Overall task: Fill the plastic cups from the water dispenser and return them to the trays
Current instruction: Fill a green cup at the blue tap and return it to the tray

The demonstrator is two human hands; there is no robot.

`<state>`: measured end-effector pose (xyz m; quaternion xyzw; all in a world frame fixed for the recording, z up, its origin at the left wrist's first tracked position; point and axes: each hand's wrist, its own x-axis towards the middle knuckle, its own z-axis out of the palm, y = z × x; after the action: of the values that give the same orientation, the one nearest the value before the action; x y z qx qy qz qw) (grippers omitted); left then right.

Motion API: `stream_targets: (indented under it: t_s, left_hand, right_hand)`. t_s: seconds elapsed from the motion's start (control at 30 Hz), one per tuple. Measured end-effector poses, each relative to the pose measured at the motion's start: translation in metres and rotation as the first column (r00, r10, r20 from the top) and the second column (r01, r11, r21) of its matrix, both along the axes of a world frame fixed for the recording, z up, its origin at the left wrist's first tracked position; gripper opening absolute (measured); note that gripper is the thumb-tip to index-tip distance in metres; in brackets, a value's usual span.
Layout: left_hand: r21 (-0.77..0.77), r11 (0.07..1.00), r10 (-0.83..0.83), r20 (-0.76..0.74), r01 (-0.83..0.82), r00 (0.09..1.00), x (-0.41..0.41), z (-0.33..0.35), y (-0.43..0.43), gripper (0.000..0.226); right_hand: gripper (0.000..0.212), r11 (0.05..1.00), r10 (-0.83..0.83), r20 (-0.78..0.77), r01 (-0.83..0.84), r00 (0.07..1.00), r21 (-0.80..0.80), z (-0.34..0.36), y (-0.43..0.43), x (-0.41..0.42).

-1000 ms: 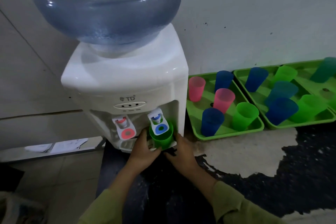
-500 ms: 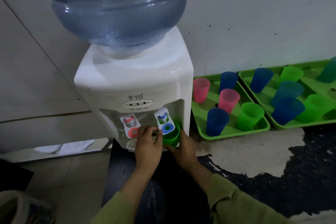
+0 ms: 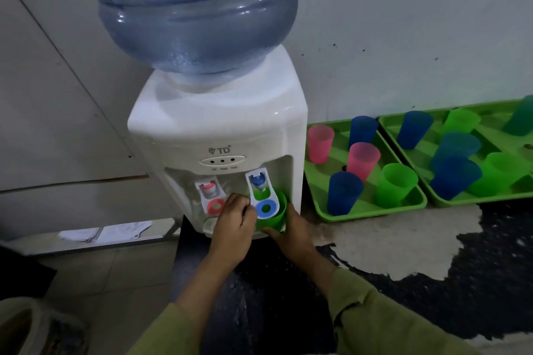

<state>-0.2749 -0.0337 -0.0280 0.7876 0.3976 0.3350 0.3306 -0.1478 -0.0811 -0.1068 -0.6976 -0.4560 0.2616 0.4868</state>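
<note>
A white water dispenser (image 3: pixel 219 130) with a blue bottle (image 3: pixel 190 8) stands on a dark counter. A green cup (image 3: pixel 274 220) sits under its blue tap lever (image 3: pixel 264 196). My right hand (image 3: pixel 291 235) grips the cup from the right and below. My left hand (image 3: pixel 235 222) is curled, its fingers against the left edge of the blue tap lever. A red tap lever (image 3: pixel 212 196) is to the left. Whether water is flowing is not visible.
Two green trays (image 3: pixel 372 212) (image 3: pixel 490 199) lie to the right against the wall, holding several pink, blue and green cups. The counter (image 3: pixel 403 242) has a worn pale patch. Papers (image 3: pixel 106 232) lie on a low ledge at left.
My left hand rose from the cup's side to the blue tap lever. The right hand stays on the green cup. The camera moved closer and shifted left.
</note>
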Motion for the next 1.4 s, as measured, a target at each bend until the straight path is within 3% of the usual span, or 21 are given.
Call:
stream_targets:
  t_s: [0.17, 0.33, 1.4]
  left_hand:
    - [-0.176, 0.983, 0.083, 0.192, -0.049, 0.978, 0.001, 0.015, 0.002, 0.022]
    - [-0.255, 0.965, 0.105, 0.154, -0.063, 0.982, -0.001, 0.015, 0.005, 0.032]
    - [-0.22, 0.975, 0.05, 0.094, -0.028, 0.994, -0.003, 0.022, 0.004, 0.033]
  right_hand:
    - [0.075, 1.0, -0.017, 0.057, 0.018, 0.998, -0.025, -0.002, 0.001, 0.001]
    - [0.075, 0.999, -0.013, 0.068, 0.015, 0.998, -0.032, -0.004, 0.002, 0.001]
    - [0.074, 0.999, -0.021, 0.086, 0.025, 0.996, -0.043, -0.004, 0.002, 0.002]
